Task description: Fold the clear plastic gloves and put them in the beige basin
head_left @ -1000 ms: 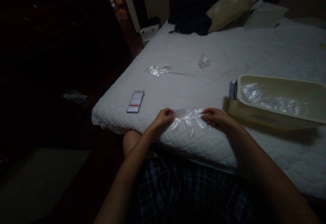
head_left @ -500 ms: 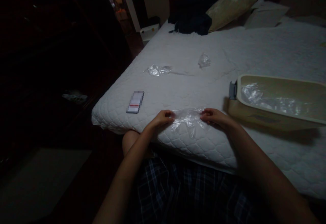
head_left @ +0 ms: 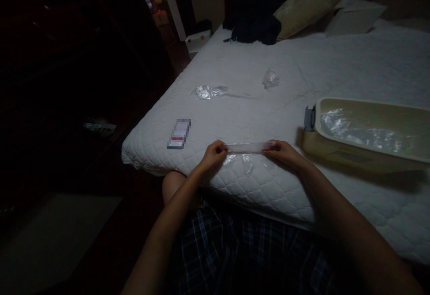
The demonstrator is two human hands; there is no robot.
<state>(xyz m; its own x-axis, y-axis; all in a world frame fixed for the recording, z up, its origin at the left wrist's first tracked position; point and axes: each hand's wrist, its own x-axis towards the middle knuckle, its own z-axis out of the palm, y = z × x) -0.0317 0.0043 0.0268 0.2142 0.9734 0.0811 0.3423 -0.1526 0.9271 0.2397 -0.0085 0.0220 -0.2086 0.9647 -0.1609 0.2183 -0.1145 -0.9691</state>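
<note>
No text, label, brand, number or sign can be read. The phone (head_left: 179,134) on the bed is pixelated, showing only 1 red stripe and no legible characters; the dark patch on the cream bin (head_left: 311,145) is too dim to make out, and the marks on the white box (head_left: 198,43) are too small

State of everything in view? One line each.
left hand, pinching held plastic's one end
right hand, pinching its other end
held plastic, stretched between hands
tub, open, clear plastic inside
nearer plastic scrap, crumpled
farther plastic scrap, crumpled
phone, lying flat, screen pixelated
pillow, tilted
dark cloth, bunched
</note>
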